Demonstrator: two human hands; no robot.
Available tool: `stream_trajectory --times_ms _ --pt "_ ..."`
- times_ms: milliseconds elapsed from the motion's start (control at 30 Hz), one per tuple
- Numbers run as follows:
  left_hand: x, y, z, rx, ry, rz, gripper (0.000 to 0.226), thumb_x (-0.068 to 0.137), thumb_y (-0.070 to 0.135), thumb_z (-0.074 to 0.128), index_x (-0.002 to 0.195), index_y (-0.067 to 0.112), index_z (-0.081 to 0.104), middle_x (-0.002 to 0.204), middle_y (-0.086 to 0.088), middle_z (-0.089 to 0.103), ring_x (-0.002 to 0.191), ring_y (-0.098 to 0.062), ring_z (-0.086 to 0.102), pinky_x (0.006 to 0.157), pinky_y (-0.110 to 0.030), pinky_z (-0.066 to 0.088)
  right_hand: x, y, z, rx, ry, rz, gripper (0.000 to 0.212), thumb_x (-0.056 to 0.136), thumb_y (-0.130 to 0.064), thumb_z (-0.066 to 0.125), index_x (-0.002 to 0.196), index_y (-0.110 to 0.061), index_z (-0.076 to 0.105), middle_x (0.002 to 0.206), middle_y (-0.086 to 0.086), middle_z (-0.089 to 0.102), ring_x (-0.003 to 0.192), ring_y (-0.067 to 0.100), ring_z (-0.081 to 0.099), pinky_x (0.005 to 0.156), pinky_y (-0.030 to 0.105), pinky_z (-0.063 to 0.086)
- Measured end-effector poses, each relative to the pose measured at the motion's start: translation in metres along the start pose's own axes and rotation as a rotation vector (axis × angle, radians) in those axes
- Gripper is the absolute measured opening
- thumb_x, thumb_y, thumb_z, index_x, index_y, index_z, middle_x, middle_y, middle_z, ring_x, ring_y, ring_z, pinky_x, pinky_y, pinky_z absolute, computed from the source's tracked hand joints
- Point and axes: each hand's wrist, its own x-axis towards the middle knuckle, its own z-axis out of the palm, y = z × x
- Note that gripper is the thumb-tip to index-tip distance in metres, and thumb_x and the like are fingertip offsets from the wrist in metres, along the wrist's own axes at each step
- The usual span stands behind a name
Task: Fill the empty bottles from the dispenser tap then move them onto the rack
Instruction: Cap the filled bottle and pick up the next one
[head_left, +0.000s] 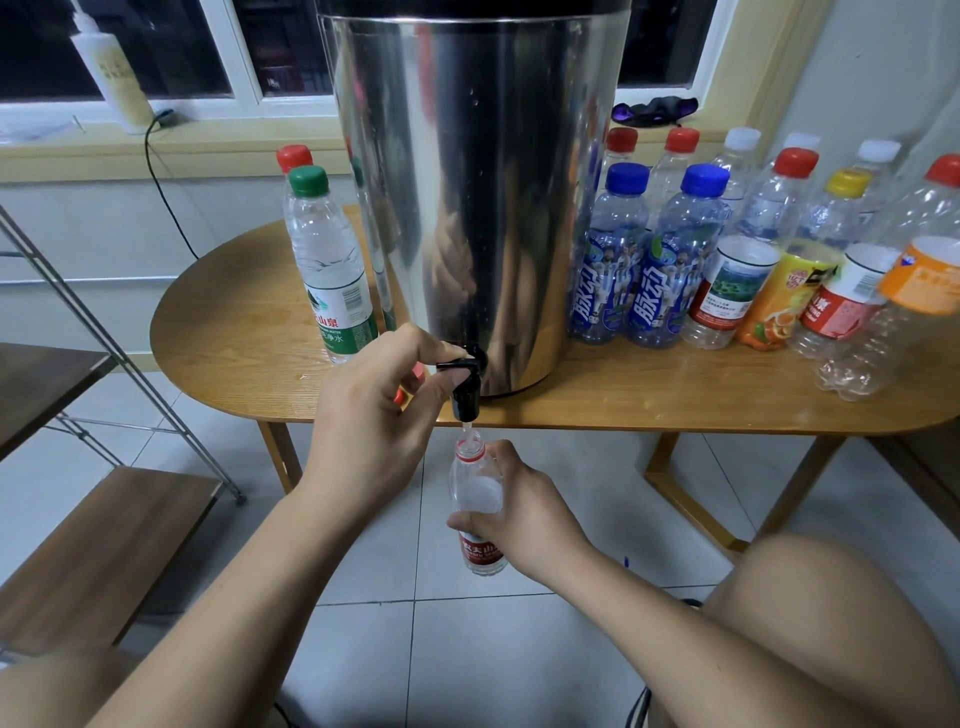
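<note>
Right under the tap (464, 384) of the dispenser (467, 182), holds an uncapped bottle (475, 493) upright in the right hand (519, 509), with fingers and thumb curled round its middle, just above the red label. Catches a thin stream of water (467, 427) from the spout in the open neck; keeps the mouth just below the spout, apart from it as far as can be seen. Cannot tell the water level inside.

At the front foot of the dispenser, pinches the black lever of the tap with the left hand (374, 410), thumb and forefinger closed on it, the other fingers curled in. Shows something small and red (400, 396) between those curled fingers; cannot tell what.

Beneath the dispenser, a wooden table (234, 322) with a rounded end. Left of the dispenser, on this table, a green-capped bottle (327, 270) standing upright, and a red-capped bottle (294, 156) just behind it. Right of the dispenser, a close crowd of clear capped bottles (753, 270) with blue, red, white and yellow caps, the two blue-capped ones nearest to the steel wall.

Far left of the dispenser and lower than the table top, the rack (104, 530), with brown wooden shelves in a thin metal frame. Behind the dispenser to the left, on the window sill, a pale squeeze bottle (111, 73)
</note>
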Motion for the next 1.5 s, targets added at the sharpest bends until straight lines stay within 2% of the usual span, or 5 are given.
stream_trajectory --times_ms 133,600,800,1167,1500 --pt "-0.0002 0.0003 -0.0004 -0.002 -0.002 -0.007 0.015 0.095 0.014 0.083 0.099 0.021 0.071 0.090 0.011 0.072 0.073 -0.013 0.060 0.067 -0.013 0.039 0.0005 -0.0002 0.0004 0.001 0.003 0.007 0.068 0.075 -0.049 0.090 0.123 -0.040 0.042 0.120 -0.016 0.068 0.106 0.015 0.067 0.091 0.040 0.060" --pt "-0.0005 0.0016 -0.0015 0.007 -0.005 -0.017 0.014 0.095 0.013 0.083 0.098 0.019 0.070 0.090 0.014 0.071 0.074 -0.012 0.060 0.066 -0.011 0.036 0.0006 0.0003 0.0005 -0.001 -0.001 0.000 0.071 0.076 -0.050 0.091 0.128 -0.040 0.042 0.130 -0.013 0.067 0.113 0.015 0.066 0.096 0.039 0.059" --pt "-0.0007 0.0008 -0.0007 -0.011 -0.004 -0.016 0.014 0.095 0.014 0.083 0.099 0.020 0.071 0.094 0.014 0.074 0.075 -0.012 0.061 0.068 -0.015 0.040 0.0002 -0.0003 0.0001 0.003 0.001 0.010 0.067 0.076 -0.046 0.091 0.122 -0.040 0.042 0.119 -0.016 0.067 0.106 0.015 0.066 0.092 0.037 0.059" --pt "-0.0006 -0.0004 -0.0006 0.002 -0.007 -0.009 0.012 0.095 0.014 0.082 0.099 0.016 0.071 0.097 0.016 0.074 0.077 -0.008 0.061 0.070 -0.015 0.041 -0.0004 -0.0013 -0.0003 0.006 0.005 0.015 0.067 0.074 -0.047 0.091 0.120 -0.040 0.043 0.116 -0.018 0.067 0.104 0.014 0.067 0.091 0.039 0.060" --pt "-0.0003 -0.0006 -0.0007 0.004 -0.008 0.000 0.013 0.094 0.012 0.083 0.098 0.013 0.071 0.099 0.025 0.070 0.079 -0.003 0.061 0.070 -0.012 0.040 -0.0007 -0.0034 -0.0021 -0.011 -0.004 0.016 0.069 0.076 -0.048 0.091 0.124 -0.038 0.042 0.124 -0.011 0.068 0.109 0.017 0.067 0.094 0.039 0.060"
